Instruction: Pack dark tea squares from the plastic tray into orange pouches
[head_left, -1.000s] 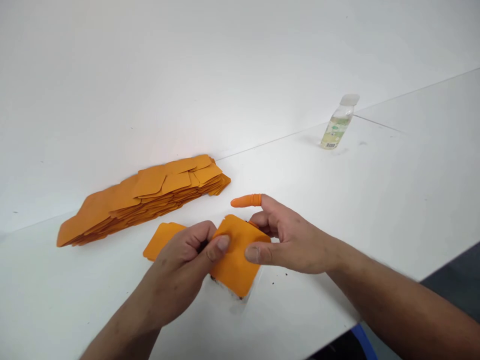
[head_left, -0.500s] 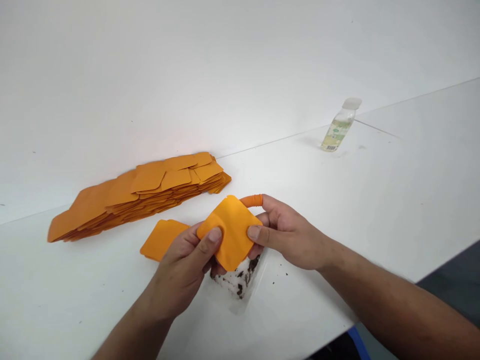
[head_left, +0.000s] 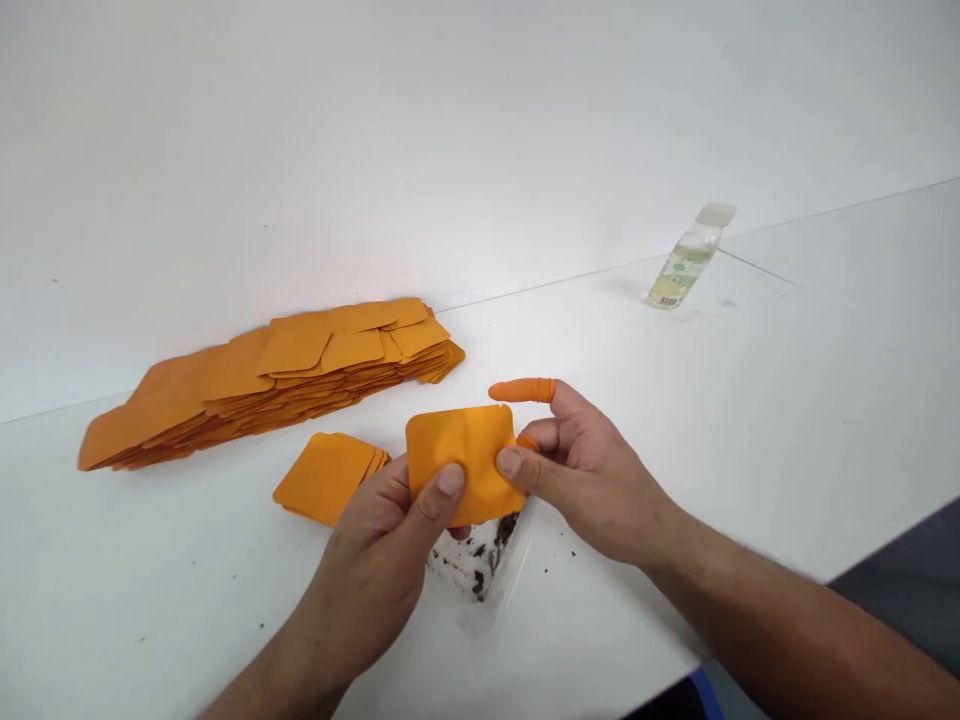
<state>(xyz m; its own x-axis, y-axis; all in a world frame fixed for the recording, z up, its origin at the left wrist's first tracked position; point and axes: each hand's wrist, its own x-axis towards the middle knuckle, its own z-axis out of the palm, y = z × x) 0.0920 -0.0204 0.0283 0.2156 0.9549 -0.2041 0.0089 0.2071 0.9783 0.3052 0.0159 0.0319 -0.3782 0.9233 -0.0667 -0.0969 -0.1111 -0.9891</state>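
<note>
An orange square sheet (head_left: 480,445) with rounded corners is held up between both hands; whether it is one layer or several I cannot tell. My left hand (head_left: 401,530) pinches its left side, thumb on the front face. On the right edge my right hand (head_left: 577,460) grips with the thumb, its index finger stretched out above and wearing an orange finger cot (head_left: 521,391). Below the sheet lies a clear plastic tray (head_left: 502,585) with dark brown scraps, partly hidden. Just left of my left hand is a small pile of orange squares (head_left: 322,475).
A long, overlapping heap of orange squares (head_left: 262,375) leans along the white wall at the left. At the back right a clear bottle (head_left: 682,265) with a green label stands tilted. Dark specks dot the white table (head_left: 750,420), whose edge runs at the lower right.
The orange sheet has turned from a diamond pose to nearly level edges. My right index finger has lifted away from it. The view has shifted slightly.
</note>
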